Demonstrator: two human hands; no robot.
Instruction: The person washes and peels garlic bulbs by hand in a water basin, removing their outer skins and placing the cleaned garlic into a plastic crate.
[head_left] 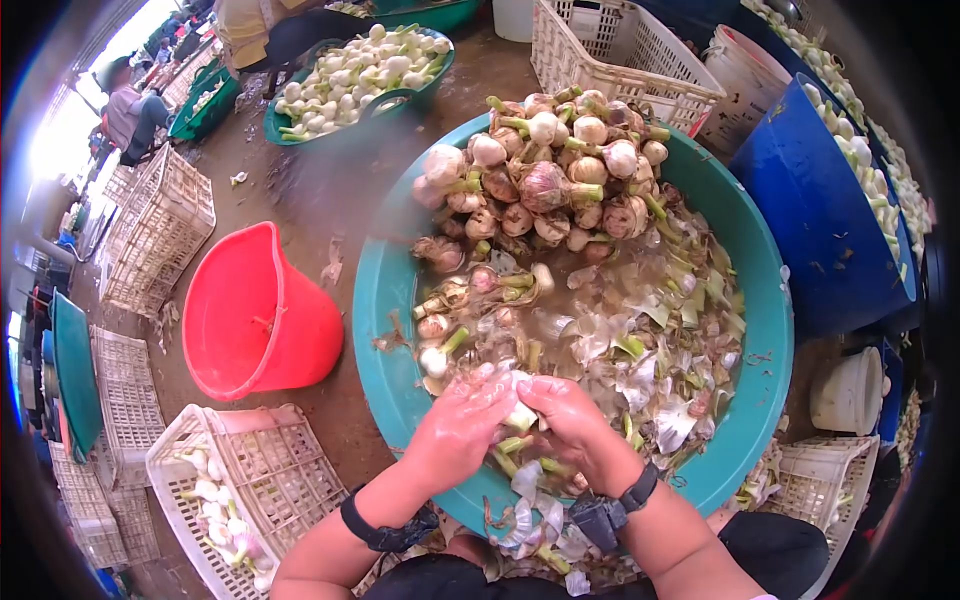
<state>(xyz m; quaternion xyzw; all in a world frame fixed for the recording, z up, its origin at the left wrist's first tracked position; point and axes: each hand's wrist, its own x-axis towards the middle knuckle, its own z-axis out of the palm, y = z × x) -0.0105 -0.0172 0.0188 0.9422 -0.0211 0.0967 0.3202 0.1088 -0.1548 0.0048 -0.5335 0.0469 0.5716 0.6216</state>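
Over the near part of a large teal tub [765,420], my left hand [465,425] and my right hand [570,410] meet around one white garlic bulb [520,415] with a short green stem. Both sets of fingers are closed on it and partly cover it. A heap of unpeeled garlic [545,180] with brownish skins rises at the tub's far side. Cloudy water and loose peels [640,370] fill the rest, and a few bulbs lie left of centre, beyond my hands.
A red bucket [235,320] stands left of the tub. White crates [290,470] are at the lower left and the top [640,75]. A teal basin [445,75] holds peeled garlic. Blue tubs [810,220] stand right. A seated person [135,110] is far left.
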